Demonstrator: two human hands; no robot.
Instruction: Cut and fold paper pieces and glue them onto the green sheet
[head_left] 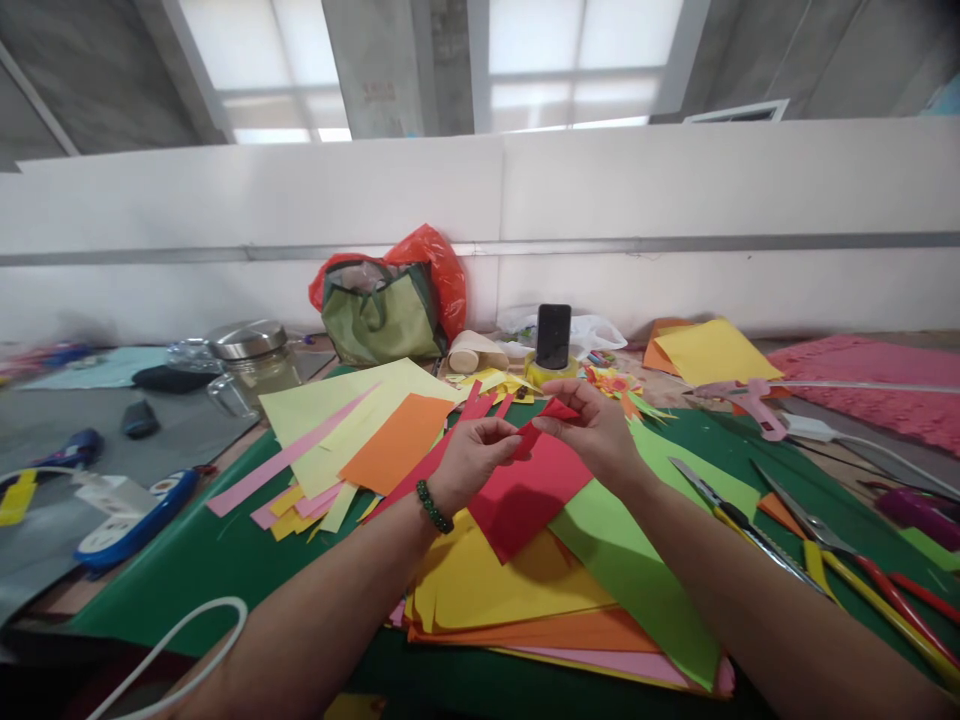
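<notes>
Between my two hands is a small folded piece of red paper, raised above the pile. My left hand pinches its lower left end between thumb and fingers. At its upper right end, the fingers of my right hand are closed on it. Right below lies a larger red sheet, on top of yellow paper and a light green sheet. Narrow red strips lie just behind my left hand.
Scissors and a utility knife lie at right, near a pink glue gun. A phone stands behind my hands. At left are orange paper, a glass jar and a blue power strip.
</notes>
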